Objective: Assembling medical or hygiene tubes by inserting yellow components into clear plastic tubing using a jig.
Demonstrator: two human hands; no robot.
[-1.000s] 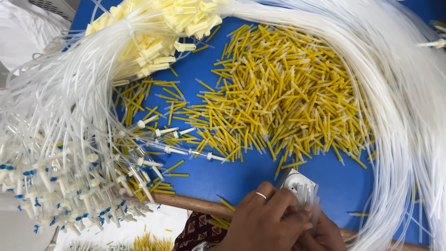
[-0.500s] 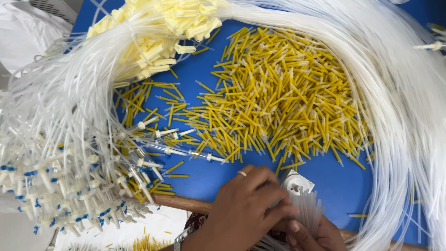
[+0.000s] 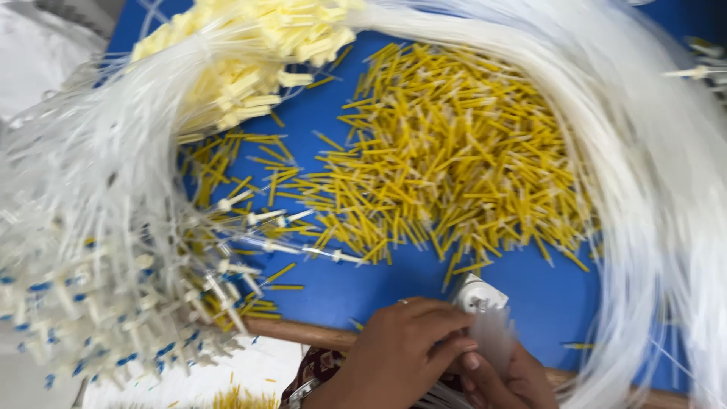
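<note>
Hands meet at the six o'clock edge of the view, low over a smooth blue table top (image 3: 530, 280). The left hand (image 3: 401, 352) lies on top, a thin ring on one finger, its fingers curled down and pinching a small sheaf of thin clear tubes (image 3: 492, 337) — translucent, soft-edged and blurred. The right hand (image 3: 507, 379) sits under it, mostly hidden; its fingertips press up against the same sheaf, though how firmly it closes I cannot tell. Just at twelve o'clock of the fingers, touching the sheaf's top, stands a small white plastic device (image 3: 478, 294), rounded and glossy.

Beyond it, at the centre, spreads a loose heap of short yellow sticks (image 3: 454, 167), stiff, straight and matte, many with pale tips, lying criss-cross. A thick hank of long clear tubing (image 3: 644, 151) arcs from twelve o'clock down the three o'clock side — silky, milky strands. At eleven o'clock its ends carry cream-yellow blocky connectors (image 3: 265, 53). At nine o'clock lies a bristly mass of white fittings with blue marks (image 3: 98, 295). A rounded wooden edge (image 3: 303, 332) borders the table at six o'clock.
</note>
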